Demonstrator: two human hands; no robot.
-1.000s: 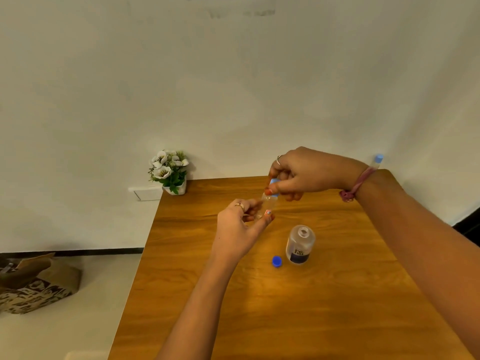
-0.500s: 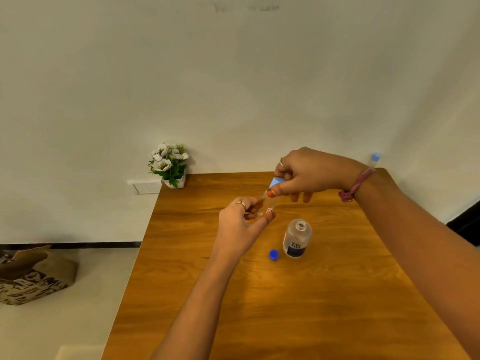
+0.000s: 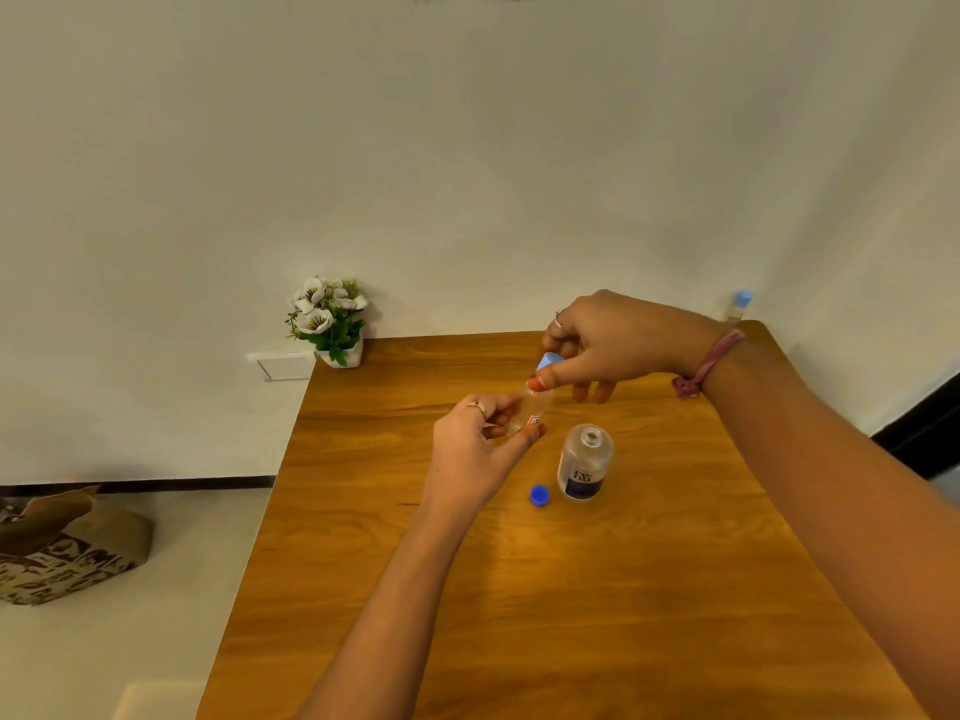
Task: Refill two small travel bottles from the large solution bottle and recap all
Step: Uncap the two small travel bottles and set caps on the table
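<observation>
The left hand grips a small clear travel bottle, tilted, above the middle of the wooden desk. The right hand pinches the light-blue cap at the bottle's top between thumb and fingers. The large solution bottle stands upright and uncapped just right of the left hand, its dark-blue cap lying on the desk just beside it. A second small bottle with a blue cap stands at the desk's far right corner. A flower pot sits at the far left corner.
</observation>
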